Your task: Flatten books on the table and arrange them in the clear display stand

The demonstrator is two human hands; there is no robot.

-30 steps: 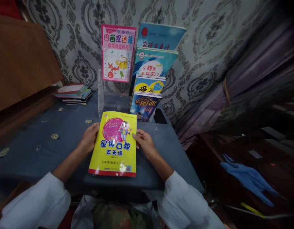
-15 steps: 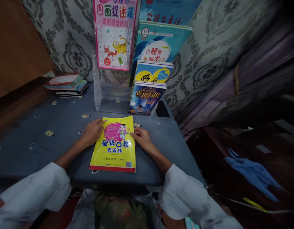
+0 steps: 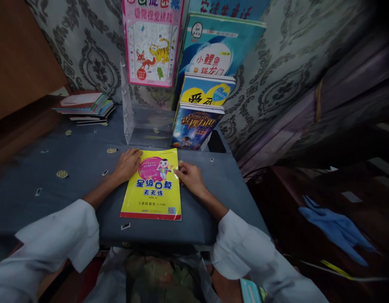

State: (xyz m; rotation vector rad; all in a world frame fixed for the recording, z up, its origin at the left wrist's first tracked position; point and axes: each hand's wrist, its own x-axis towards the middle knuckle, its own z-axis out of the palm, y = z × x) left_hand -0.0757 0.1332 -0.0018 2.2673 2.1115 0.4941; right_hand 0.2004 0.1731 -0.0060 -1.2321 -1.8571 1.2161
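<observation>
A yellow workbook (image 3: 154, 203) with a red bottom strip, a pink picture and a cartoon child lies face up on the table in front of me. My left hand (image 3: 129, 164) grips its upper left edge, fingertips at the corner. At the upper right edge, my right hand (image 3: 189, 176) holds the workbook with the thumb at the cover and the other fingers curled beside it. Just beyond stands a clear tiered book rack (image 3: 127, 122). Its right column holds a dark blue book (image 3: 196, 126), a yellow and blue book (image 3: 207, 90) and a teal book (image 3: 226, 35); a pink book (image 3: 152, 46) stands upper left.
A stack of thin books (image 3: 83, 107) lies at the back left of the blue-grey tablecloth (image 3: 83, 164). Behind the rack's right side is a dark flat object (image 3: 217, 141). Patterned curtains (image 3: 276, 63) hang behind. Off to the right lies a blue cloth (image 3: 336, 229).
The workbook has slid slightly away from me, toward the rack, with both hands on it. A small printed label on the tablecloth below it is now uncovered. My view has shifted slightly.
</observation>
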